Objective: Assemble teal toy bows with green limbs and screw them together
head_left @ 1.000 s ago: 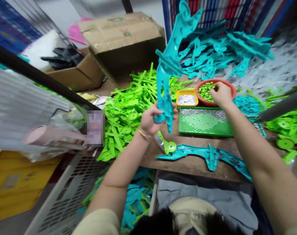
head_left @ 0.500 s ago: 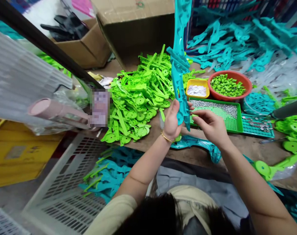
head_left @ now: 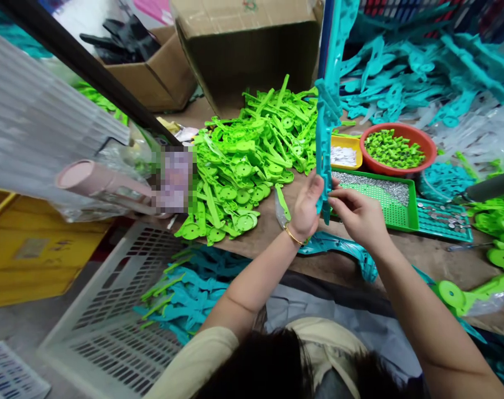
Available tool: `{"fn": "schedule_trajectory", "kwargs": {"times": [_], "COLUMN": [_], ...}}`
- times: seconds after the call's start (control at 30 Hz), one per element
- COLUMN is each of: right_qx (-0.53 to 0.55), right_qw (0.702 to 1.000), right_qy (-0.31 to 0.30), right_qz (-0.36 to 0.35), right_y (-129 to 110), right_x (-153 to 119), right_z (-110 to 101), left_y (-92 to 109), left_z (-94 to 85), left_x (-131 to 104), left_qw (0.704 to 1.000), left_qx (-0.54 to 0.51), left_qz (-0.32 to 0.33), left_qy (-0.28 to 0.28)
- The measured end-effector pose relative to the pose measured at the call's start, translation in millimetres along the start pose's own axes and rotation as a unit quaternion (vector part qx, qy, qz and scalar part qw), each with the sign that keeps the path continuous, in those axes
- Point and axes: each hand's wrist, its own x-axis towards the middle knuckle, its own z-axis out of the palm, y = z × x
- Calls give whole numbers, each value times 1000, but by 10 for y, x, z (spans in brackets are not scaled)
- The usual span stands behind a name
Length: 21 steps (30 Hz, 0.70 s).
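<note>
My left hand (head_left: 305, 210) is closed around the lower end of a long teal plastic part (head_left: 327, 133), which stands nearly upright above the table. Thumb and fingers of my right hand (head_left: 362, 216) are pinched together against the lower right edge of that part; anything small between them is hidden. Below the hands a second teal plastic part (head_left: 339, 246) lies along the table's front edge. Just beyond the right hand is a green tray (head_left: 413, 205) of small silvery metal pieces.
Bright green plastic parts (head_left: 243, 160) are heaped left of my hands. Behind the tray stand a yellow tub (head_left: 346, 160) and a red bowl (head_left: 430, 155) of small green pieces. Teal parts (head_left: 418, 66) pile up at back right. A white crate (head_left: 110, 310) stands below left.
The teal part has turned more edge-on in my left hand. Right fingertips stay close at its lower edge. The whole scene has shifted slightly right in view.
</note>
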Motion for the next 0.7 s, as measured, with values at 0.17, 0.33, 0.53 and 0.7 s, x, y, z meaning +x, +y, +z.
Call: {"fn": "schedule_trajectory", "kwargs": {"times": [0.17, 0.33, 0.53, 0.7], "right_qx": [94, 86, -71, -403], "right_qw": [993, 988, 959, 896], "right_qy": [41, 31, -268, 1], "right_qz": [65, 123, 67, 185], "right_y": [50, 132, 92, 351], "right_x": [19, -257, -275, 925], "right_z": [-47, -155, -627, -1009], "left_y": [-51, 262, 1343, 1405], "left_z": [116, 89, -190, -146], "left_x": [-44, -52, 255, -17], "left_qw": [1000, 997, 974, 947], "left_qx": [-16, 40, -84, -231], "left_qz": [14, 69, 106, 14], "left_qy": [-14, -24, 183, 221]}}
